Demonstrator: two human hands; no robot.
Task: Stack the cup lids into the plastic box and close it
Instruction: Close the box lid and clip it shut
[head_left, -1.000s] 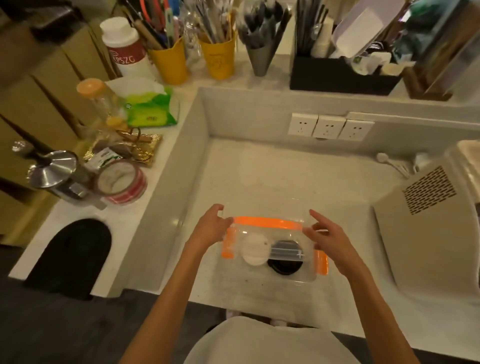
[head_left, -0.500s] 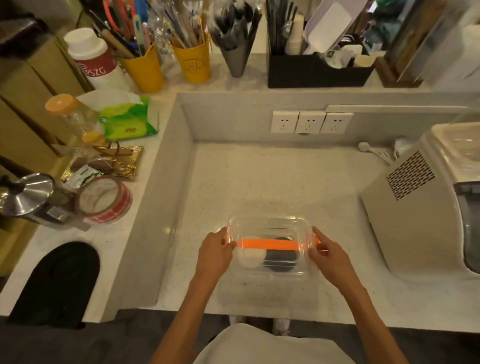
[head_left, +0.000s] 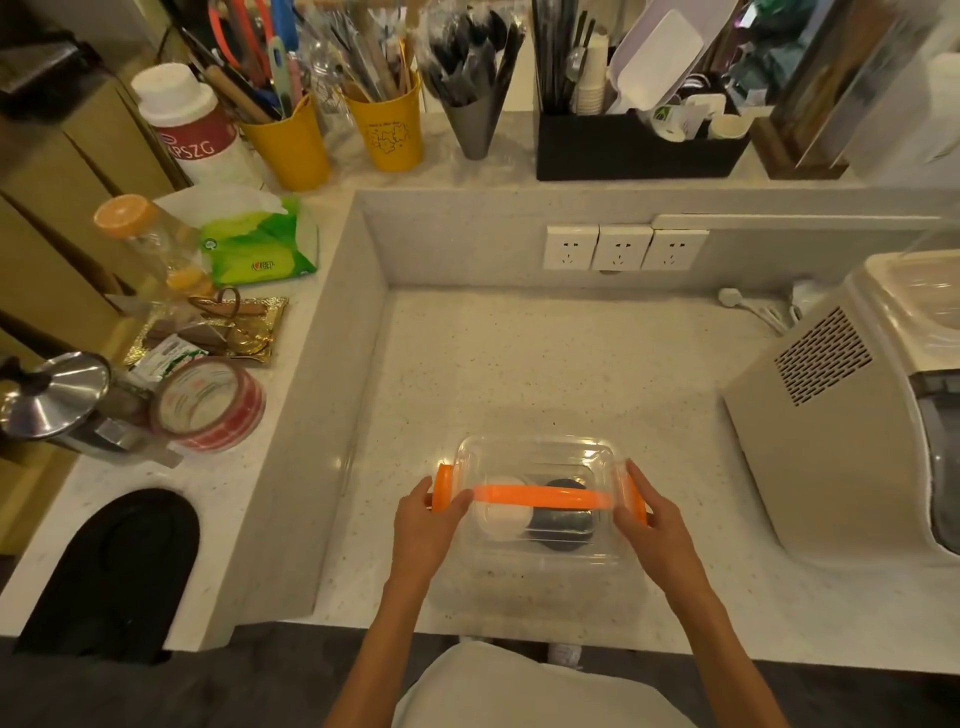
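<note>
A clear plastic box (head_left: 540, 457) with its lid on stands on the counter near the front edge. An orange handle (head_left: 540, 494) lies across its top. Inside, seen through the plastic, a white cup lid (head_left: 503, 517) sits at the left and a black cup lid (head_left: 563, 525) at the right, side by side. My left hand (head_left: 426, 519) presses on the orange clip (head_left: 444, 493) at the box's left end. My right hand (head_left: 649, 519) presses on the orange clip at the right end, mostly hidden by the fingers.
A beige machine (head_left: 841, 415) stands at the right. Wall sockets (head_left: 623, 247) sit on the back wall. The raised ledge at left holds a tape roll (head_left: 208, 405), a metal pot (head_left: 57, 400), a tissue pack (head_left: 254, 244) and yellow utensil cups (head_left: 387, 130).
The orange handle has swung from the far edge down across the top of the box. Both hands have moved onto the end clips. The camera has tilted.
</note>
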